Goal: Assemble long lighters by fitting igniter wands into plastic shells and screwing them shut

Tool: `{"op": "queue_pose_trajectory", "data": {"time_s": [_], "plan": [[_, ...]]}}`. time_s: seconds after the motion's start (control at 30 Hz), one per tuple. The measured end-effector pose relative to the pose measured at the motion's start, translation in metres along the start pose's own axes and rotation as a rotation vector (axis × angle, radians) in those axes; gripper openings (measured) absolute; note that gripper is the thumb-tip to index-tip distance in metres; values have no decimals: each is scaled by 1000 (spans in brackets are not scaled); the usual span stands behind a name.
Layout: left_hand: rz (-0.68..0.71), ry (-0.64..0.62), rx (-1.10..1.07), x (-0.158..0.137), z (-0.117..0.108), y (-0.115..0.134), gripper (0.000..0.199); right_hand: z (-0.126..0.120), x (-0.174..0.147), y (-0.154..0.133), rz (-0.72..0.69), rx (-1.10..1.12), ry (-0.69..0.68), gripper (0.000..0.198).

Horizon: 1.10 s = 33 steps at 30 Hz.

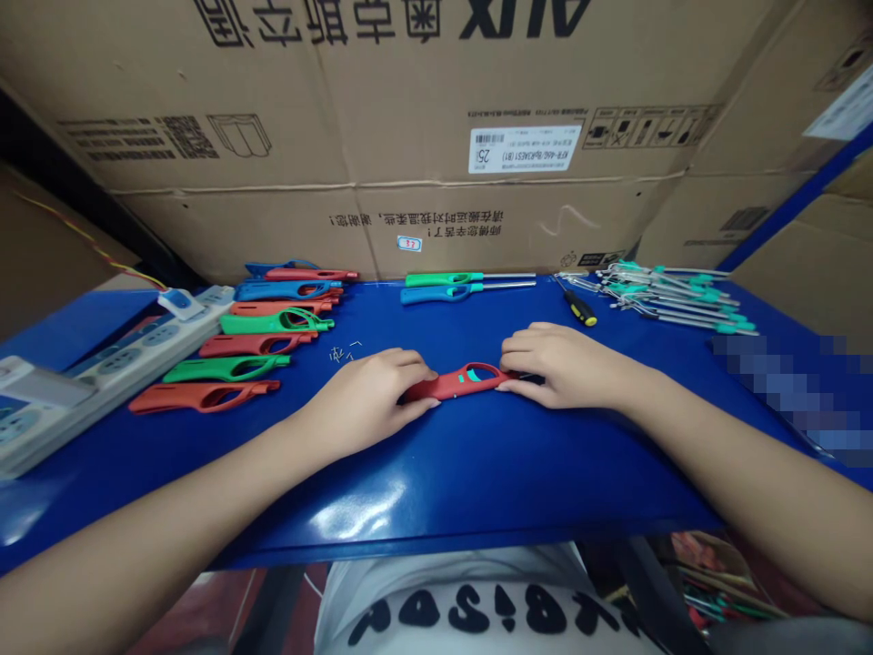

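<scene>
A red lighter (454,384) with a teal trigger inside its finger loop lies level just over the blue table. My left hand (378,393) pinches its handle end between thumb and fingers. At its other end, my right hand (556,368) closes round the nose, and the metal tube there is mostly hidden by the fingers. Behind the hands lie a green lighter (443,279) and a blue lighter (436,294), both with metal tubes. A few small screws (346,354) are scattered beyond my left hand.
Several coloured lighter shells (225,367) lie in a column at left, beside a white power strip (123,359). A black and yellow screwdriver (578,307) and a pile of metal tubes with teal parts (682,293) lie back right. A cardboard wall (409,155) stands behind.
</scene>
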<state>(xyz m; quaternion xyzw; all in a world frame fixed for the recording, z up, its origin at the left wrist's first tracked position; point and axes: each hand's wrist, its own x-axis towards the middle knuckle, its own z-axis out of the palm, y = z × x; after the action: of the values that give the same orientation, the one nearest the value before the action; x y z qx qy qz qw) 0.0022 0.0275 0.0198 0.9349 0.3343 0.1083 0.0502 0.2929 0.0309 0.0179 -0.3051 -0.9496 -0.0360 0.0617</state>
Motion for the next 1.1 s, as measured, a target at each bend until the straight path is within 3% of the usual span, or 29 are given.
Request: {"op": "queue_pose_trajectory", "data": {"time_s": [0.23,0.5,0.8,1.1], "plan": [[38,3,184,-2,6,4,24,1,4,-12,-14,-207,4,19],[104,118,61,1,12,-4,36,7,2,-4,-57,-95,87,35],[174,194,32,-1,11,-3,33,8,1,-3,-104,-82,180,38],[137,200,-47,1,10,-4,28,4,3,-1,-74,-112,248,38]]}}
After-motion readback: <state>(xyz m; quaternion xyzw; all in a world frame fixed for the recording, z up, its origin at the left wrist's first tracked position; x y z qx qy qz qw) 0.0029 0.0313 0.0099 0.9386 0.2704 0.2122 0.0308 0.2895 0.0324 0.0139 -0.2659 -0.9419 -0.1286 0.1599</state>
